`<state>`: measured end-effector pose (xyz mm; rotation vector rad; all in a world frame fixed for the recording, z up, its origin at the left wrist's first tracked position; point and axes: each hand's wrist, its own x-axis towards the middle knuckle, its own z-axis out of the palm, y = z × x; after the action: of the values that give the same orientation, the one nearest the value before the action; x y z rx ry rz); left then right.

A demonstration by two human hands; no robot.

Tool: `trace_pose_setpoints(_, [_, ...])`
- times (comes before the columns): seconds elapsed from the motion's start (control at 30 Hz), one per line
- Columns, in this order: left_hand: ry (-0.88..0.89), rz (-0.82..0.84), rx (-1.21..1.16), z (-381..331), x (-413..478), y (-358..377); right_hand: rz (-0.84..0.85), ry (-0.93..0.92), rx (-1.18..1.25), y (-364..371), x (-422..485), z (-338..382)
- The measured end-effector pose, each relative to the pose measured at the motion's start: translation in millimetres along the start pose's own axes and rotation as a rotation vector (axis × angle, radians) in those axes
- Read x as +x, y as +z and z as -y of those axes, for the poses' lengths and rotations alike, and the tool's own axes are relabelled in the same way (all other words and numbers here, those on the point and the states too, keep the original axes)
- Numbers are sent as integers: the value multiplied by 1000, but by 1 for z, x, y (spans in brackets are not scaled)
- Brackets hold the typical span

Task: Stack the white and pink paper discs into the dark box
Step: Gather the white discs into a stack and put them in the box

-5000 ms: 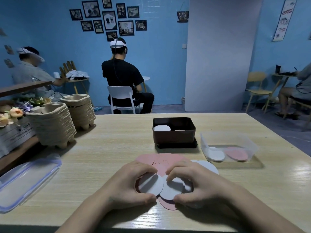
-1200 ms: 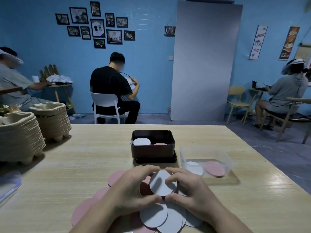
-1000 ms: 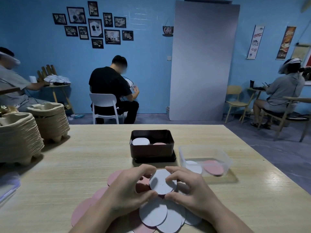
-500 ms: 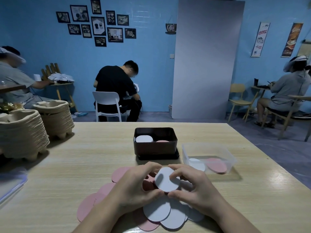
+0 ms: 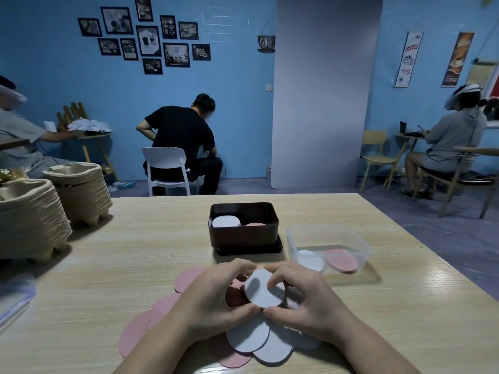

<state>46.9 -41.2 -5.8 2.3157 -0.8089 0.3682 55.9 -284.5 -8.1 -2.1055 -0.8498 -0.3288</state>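
Observation:
A white paper disc [image 5: 263, 291] is lifted a little above the table, pinched at its edges by my left hand [image 5: 213, 300] and my right hand [image 5: 302, 298] together. Under my hands lies a loose spread of white discs [image 5: 249, 337] and pink discs [image 5: 145, 325]. The dark box [image 5: 243, 234] stands on its lid just beyond my hands. It holds a white stack [image 5: 225, 221] at the left and a pink stack [image 5: 256, 224] at the right.
A clear plastic tub [image 5: 328, 248] with a white and a pink disc sits right of the dark box. Stacks of pulp trays [image 5: 32, 217] stand at the table's left. A clear lid [image 5: 13, 298] lies at the left edge. Several people sit at tables beyond.
Both hands have lifted one white disc off the pile and hold it between them. The view has shifted slightly; the box and tub have not moved.

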Motion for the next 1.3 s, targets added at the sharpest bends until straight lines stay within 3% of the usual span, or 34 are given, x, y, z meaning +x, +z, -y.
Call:
trace_pose_setpoints(0.33, [30, 112, 122, 1, -3, -17, -42, 12, -22, -1, -1, -3])
trace_pose_setpoints(0.67, [-39, 7, 307, 14, -4, -10, -79, 84, 5, 0, -4, -8])
trace_pose_setpoints(0.93, [-10, 158, 159, 3, -7, -22, -84, 96, 14, 0, -5, -9])
trace_pose_setpoints(1.3, [-101, 20, 90, 14, -9, -15, -104, 93, -30, 0, -4, -10])
